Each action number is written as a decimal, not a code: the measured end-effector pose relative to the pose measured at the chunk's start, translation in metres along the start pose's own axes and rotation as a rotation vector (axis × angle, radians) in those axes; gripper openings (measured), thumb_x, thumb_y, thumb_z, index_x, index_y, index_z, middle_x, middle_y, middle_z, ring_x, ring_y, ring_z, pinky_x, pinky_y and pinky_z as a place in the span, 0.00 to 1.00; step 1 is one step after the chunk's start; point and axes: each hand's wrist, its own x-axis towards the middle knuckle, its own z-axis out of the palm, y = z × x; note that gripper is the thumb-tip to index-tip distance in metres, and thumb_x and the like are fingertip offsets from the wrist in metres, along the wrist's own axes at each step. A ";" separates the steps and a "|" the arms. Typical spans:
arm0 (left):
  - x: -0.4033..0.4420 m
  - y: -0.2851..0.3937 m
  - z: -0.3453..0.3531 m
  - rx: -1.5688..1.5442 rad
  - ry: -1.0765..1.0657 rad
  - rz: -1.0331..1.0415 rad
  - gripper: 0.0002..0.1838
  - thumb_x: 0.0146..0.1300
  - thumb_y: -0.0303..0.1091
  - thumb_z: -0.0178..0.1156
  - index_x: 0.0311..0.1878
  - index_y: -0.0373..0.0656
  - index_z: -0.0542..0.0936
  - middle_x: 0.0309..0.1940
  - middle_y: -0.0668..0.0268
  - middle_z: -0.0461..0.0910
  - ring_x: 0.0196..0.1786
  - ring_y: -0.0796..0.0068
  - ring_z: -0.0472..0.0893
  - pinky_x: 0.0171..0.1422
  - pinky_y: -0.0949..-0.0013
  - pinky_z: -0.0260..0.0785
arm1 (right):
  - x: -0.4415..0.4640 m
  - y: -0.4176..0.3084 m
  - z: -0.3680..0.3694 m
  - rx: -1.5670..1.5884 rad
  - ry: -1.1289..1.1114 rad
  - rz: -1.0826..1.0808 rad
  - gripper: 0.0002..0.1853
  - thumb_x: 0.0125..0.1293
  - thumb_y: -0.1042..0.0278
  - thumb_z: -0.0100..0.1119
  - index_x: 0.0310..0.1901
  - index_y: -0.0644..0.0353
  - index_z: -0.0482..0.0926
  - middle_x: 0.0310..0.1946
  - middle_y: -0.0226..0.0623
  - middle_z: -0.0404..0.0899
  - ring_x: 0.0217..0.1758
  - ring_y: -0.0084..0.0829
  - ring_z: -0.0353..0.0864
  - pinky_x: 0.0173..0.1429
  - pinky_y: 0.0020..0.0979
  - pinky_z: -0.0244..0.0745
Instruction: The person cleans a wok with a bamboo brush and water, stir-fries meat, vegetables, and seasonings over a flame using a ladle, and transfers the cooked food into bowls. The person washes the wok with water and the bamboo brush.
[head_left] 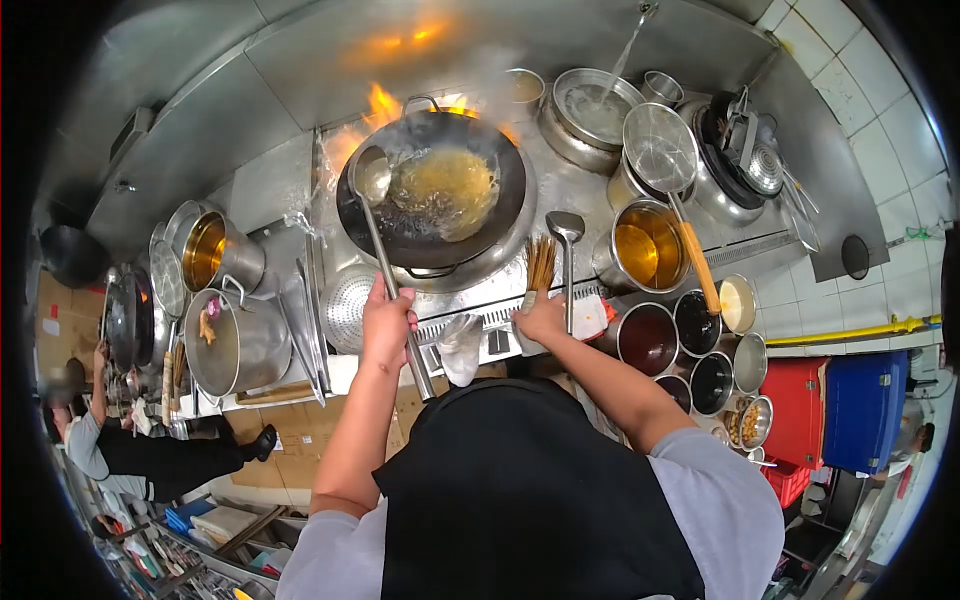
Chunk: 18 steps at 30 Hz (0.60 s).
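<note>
In the head view, the left hand (pixel 388 325) has its fingers wrapped closed around the handle of a long steel ladle (pixel 373 178), whose bowl sits at the left inner side of a two-handled wok (pixel 512 185). The wok stands on the burner straight ahead of the person, with bubbling yellowish liquid (pixel 445 190) in it and flames (pixel 383 108) rising behind its far rim. The right hand (pixel 540 318) is at the base of a bamboo wok brush (pixel 541 265), fingers curled; whether it grips the brush or only rests there cannot be told. A wok spatula (pixel 566 228) lies just beside the brush. The step in hand appears to be heating the liquid; moving the ladle next would call for a firm hold and a forearm clear of the flames.
</note>
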 end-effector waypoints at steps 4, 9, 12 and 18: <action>0.002 -0.009 0.003 0.115 0.015 0.007 0.42 0.76 0.23 0.60 0.89 0.46 0.54 0.43 0.68 0.78 0.25 0.82 0.73 0.26 0.73 0.69 | 0.011 -0.021 0.003 0.384 -0.100 0.173 0.44 0.65 0.56 0.70 0.78 0.62 0.61 0.59 0.63 0.78 0.61 0.56 0.84 0.60 0.50 0.83; -0.032 0.020 0.022 -0.308 -0.182 -0.290 0.26 0.79 0.25 0.54 0.78 0.46 0.67 0.52 0.59 0.80 0.31 0.81 0.73 0.32 0.76 0.71 | 0.023 -0.043 -0.067 1.743 -0.301 0.152 0.20 0.73 0.64 0.56 0.64 0.57 0.74 0.46 0.46 0.82 0.32 0.38 0.82 0.28 0.35 0.73; -0.035 0.031 0.014 -0.548 -0.328 -0.408 0.20 0.81 0.26 0.53 0.72 0.40 0.68 0.55 0.53 0.79 0.33 0.82 0.74 0.34 0.77 0.73 | -0.005 -0.097 -0.154 1.585 -0.268 -0.248 0.32 0.75 0.71 0.55 0.80 0.54 0.67 0.45 0.40 0.82 0.30 0.32 0.82 0.25 0.31 0.72; -0.044 0.055 0.014 -0.840 -0.426 -0.528 0.19 0.83 0.26 0.51 0.69 0.24 0.66 0.56 0.50 0.77 0.33 0.82 0.73 0.33 0.80 0.74 | 0.132 -0.146 -0.189 0.706 -0.704 -0.739 0.26 0.74 0.66 0.63 0.72 0.52 0.81 0.52 0.37 0.84 0.37 0.31 0.86 0.33 0.31 0.75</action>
